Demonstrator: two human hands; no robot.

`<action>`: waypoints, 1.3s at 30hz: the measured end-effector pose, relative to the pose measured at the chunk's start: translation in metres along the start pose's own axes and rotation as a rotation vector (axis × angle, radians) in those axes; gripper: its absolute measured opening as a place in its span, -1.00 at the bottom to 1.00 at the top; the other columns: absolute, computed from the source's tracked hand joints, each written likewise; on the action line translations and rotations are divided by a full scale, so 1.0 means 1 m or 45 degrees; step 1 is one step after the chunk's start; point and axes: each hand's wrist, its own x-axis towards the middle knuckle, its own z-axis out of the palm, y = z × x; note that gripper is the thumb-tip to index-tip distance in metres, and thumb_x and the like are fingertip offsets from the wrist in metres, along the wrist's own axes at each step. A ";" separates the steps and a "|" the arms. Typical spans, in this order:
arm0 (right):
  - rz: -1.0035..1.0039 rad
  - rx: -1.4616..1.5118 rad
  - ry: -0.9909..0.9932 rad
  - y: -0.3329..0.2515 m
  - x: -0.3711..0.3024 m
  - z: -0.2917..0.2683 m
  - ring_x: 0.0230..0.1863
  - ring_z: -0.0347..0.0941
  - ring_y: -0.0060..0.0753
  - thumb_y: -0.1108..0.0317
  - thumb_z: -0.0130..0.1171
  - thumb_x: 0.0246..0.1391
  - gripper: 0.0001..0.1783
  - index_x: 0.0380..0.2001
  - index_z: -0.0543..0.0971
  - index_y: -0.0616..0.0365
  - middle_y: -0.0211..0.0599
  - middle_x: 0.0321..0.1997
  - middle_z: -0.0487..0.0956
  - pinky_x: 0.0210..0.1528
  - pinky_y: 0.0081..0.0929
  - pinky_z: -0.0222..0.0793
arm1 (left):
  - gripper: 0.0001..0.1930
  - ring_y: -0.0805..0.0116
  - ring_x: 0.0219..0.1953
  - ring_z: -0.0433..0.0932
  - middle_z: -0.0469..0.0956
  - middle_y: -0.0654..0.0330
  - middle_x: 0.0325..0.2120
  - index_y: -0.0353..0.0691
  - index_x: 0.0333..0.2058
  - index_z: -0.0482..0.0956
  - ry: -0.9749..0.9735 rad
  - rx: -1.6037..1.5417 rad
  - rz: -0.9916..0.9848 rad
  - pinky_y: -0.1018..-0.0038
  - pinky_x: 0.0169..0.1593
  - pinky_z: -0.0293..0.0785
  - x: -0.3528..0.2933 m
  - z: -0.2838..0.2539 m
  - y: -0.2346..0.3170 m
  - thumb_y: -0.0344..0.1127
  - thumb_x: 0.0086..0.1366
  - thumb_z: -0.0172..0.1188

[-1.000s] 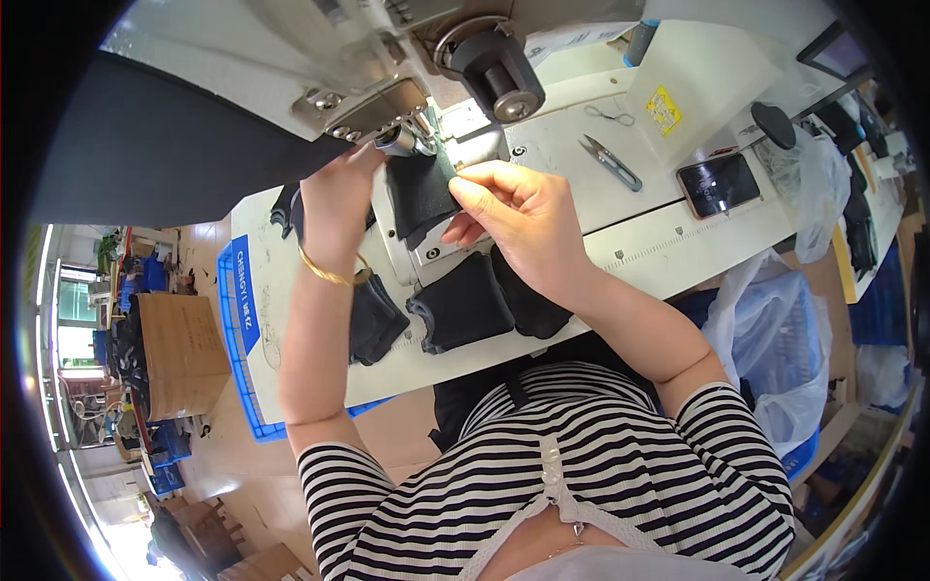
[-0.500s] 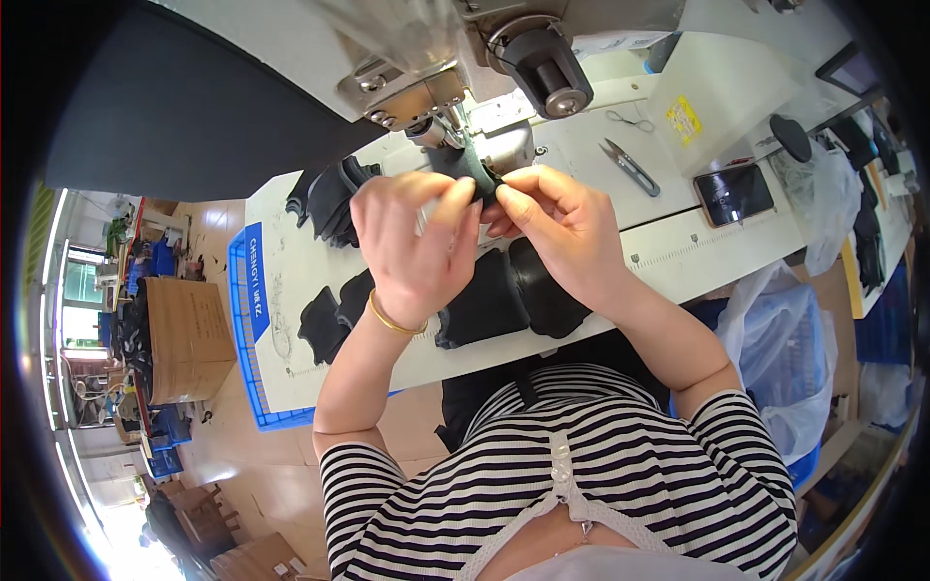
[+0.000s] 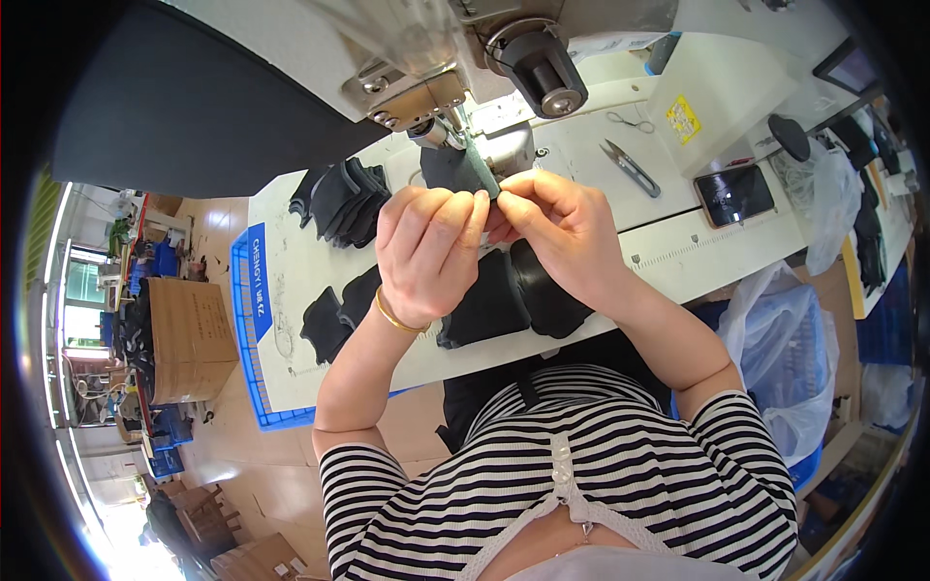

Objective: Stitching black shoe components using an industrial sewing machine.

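A small dark fabric piece (image 3: 449, 171) with a grey-green edge lies under the needle area of a sewing machine (image 3: 441, 102). My left hand (image 3: 431, 247), a gold bangle at its wrist, pinches the near end of that edge between thumb and fingers. Close against it, my right hand (image 3: 560, 228) pinches the same end from the right side. The fingertips of both hands nearly meet there and hide the very end of the piece. Below my hands, more black cut pieces (image 3: 484, 302) lie in a row along the table's near edge.
A stack of black pieces (image 3: 344, 200) sits left of the machine. Thread snips (image 3: 632, 168) and a phone (image 3: 733, 195) lie on the white table (image 3: 668, 248) to the right. A blue crate (image 3: 254, 358) stands at the left, and a plastic-lined blue basket (image 3: 780, 339) at the lower right.
My left fingers have closed more tightly together and shifted slightly right and down. The grey-green edge now runs straighter from the machine to my fingertips. My right hand has barely moved.
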 end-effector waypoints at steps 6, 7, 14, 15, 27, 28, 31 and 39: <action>0.053 -0.120 0.025 -0.004 0.004 0.001 -0.44 0.57 -0.65 0.40 0.13 0.18 -0.83 -0.37 0.58 0.33 -0.34 -0.49 0.63 -0.36 -0.66 0.50 | -0.74 0.27 -0.37 0.54 0.55 0.19 -0.39 -0.34 -0.32 0.68 -0.025 0.015 0.065 0.34 -0.21 0.46 -0.006 -0.001 0.000 -0.61 -0.08 0.26; 0.052 -0.120 0.025 -0.005 0.004 0.002 -0.44 0.57 -0.65 0.40 0.13 0.18 -0.83 -0.37 0.58 0.33 -0.34 -0.49 0.63 -0.36 -0.66 0.50 | -0.72 0.28 -0.34 0.54 0.55 0.20 -0.37 -0.32 -0.30 0.67 0.001 0.012 0.027 0.35 -0.18 0.45 -0.008 -0.001 0.001 -0.57 -0.09 0.25; 0.059 -0.063 0.075 -0.005 0.002 0.007 -0.58 0.39 -0.76 0.39 0.13 0.16 -0.83 -0.42 0.57 0.29 -0.38 -0.57 0.61 -0.51 -0.70 0.33 | -0.67 0.33 -0.32 0.52 0.54 0.23 -0.32 -0.28 -0.25 0.66 0.021 0.147 -0.068 0.37 -0.17 0.40 -0.010 0.002 -0.001 -0.51 -0.11 0.27; 0.067 -0.051 0.088 -0.005 0.002 0.009 -0.60 0.36 -0.76 0.39 0.12 0.16 -0.83 -0.41 0.57 0.29 -0.39 -0.58 0.61 -0.52 -0.71 0.30 | -0.65 0.32 -0.34 0.53 0.55 0.22 -0.34 -0.30 -0.27 0.67 0.031 0.112 -0.064 0.38 -0.18 0.42 -0.010 0.002 -0.001 -0.50 -0.17 0.27; 0.031 0.057 0.080 -0.001 0.013 0.011 -0.62 0.38 -0.74 0.38 0.07 0.20 -0.80 -0.41 0.58 0.28 -0.36 -0.57 0.63 -0.55 -0.71 0.31 | -0.61 0.28 -0.34 0.56 0.58 0.17 -0.35 -0.37 -0.31 0.70 0.096 0.105 0.034 0.35 -0.19 0.48 -0.007 0.005 -0.015 -0.48 -0.26 0.24; 0.029 0.057 0.080 -0.002 0.014 0.011 -0.62 0.38 -0.74 0.38 0.07 0.20 -0.80 -0.41 0.58 0.28 -0.36 -0.57 0.63 -0.55 -0.71 0.31 | -0.61 0.28 -0.34 0.56 0.58 0.17 -0.35 -0.37 -0.31 0.70 0.097 0.106 0.035 0.35 -0.19 0.48 -0.008 0.006 -0.016 -0.48 -0.26 0.24; 0.024 0.029 0.077 -0.002 0.015 0.012 -0.62 0.37 -0.74 0.39 0.07 0.21 -0.81 -0.40 0.58 0.27 -0.35 -0.56 0.63 -0.56 -0.71 0.31 | -0.61 0.27 -0.34 0.57 0.59 0.17 -0.34 -0.37 -0.31 0.70 0.095 0.110 0.046 0.34 -0.17 0.49 -0.009 0.009 -0.023 -0.48 -0.25 0.23; 0.054 0.084 0.073 0.004 0.010 0.010 -0.63 0.35 -0.75 0.40 0.09 0.23 -0.82 -0.34 0.60 0.29 -0.31 -0.53 0.64 -0.58 -0.72 0.27 | -0.65 0.28 -0.33 0.57 0.59 0.19 -0.36 -0.35 -0.34 0.70 0.132 0.140 0.074 0.34 -0.16 0.49 -0.008 0.020 -0.039 -0.49 -0.23 0.25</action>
